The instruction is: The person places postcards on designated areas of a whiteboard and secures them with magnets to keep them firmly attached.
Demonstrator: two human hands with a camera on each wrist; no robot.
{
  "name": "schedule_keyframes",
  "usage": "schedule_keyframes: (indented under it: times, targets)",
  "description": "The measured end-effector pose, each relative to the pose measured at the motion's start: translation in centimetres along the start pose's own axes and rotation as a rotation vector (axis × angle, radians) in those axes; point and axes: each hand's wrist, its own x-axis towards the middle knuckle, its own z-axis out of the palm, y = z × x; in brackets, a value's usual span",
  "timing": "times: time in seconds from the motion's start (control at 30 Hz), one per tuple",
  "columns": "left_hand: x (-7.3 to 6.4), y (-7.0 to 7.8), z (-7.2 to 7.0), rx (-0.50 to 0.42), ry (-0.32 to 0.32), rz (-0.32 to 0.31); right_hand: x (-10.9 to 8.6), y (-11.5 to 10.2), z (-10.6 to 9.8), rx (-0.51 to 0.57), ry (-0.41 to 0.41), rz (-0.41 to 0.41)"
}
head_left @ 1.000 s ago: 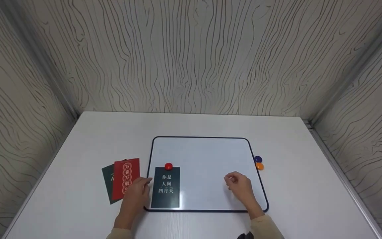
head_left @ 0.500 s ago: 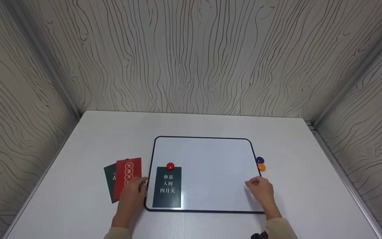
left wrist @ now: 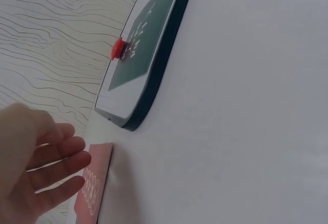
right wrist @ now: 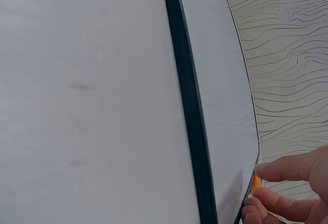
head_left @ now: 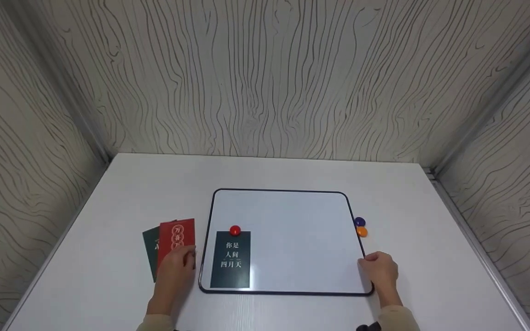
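Note:
My left hand (head_left: 175,269) hovers over the red card (head_left: 166,232), which lies on a dark green card (head_left: 151,246) left of the whiteboard (head_left: 297,243). In the left wrist view its fingers are loosely bent and hold nothing. Another dark green card (head_left: 230,278), with white characters, lies on the board's left part; a round red magnet (head_left: 235,231) sits at its top edge. My right hand (head_left: 382,271) is at the board's right edge. Thumb and fingers stand apart in the right wrist view, with the orange magnet (right wrist: 257,181) visible behind them.
A dark blue magnet (head_left: 359,221) lies against the board's right edge, touching the orange one. The white table (head_left: 265,172) is bounded by wood-patterned panels (head_left: 246,92) at the back and both sides.
My right hand has moved right, from over the board to its right edge. The left hand has drawn back left from the board's left edge over the red card.

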Motion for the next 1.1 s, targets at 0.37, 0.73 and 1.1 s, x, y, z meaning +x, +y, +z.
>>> schedule_keyframes:
  times: [0.37,0.73,1.1]
  targets:
    - [0.2,-0.6,-0.5,-0.036,0.021,-0.004,0.3,0.8,-0.6,0.012,-0.005,0.015]
    - [0.3,-1.1,-1.0,-0.049,0.04,-0.079,1.7,1.9,-1.8,0.121,-0.11,0.117]
    - [0.7,-1.6,-1.3,-0.071,0.035,-0.196,2.3,2.5,-2.0,0.189,-0.157,0.149]
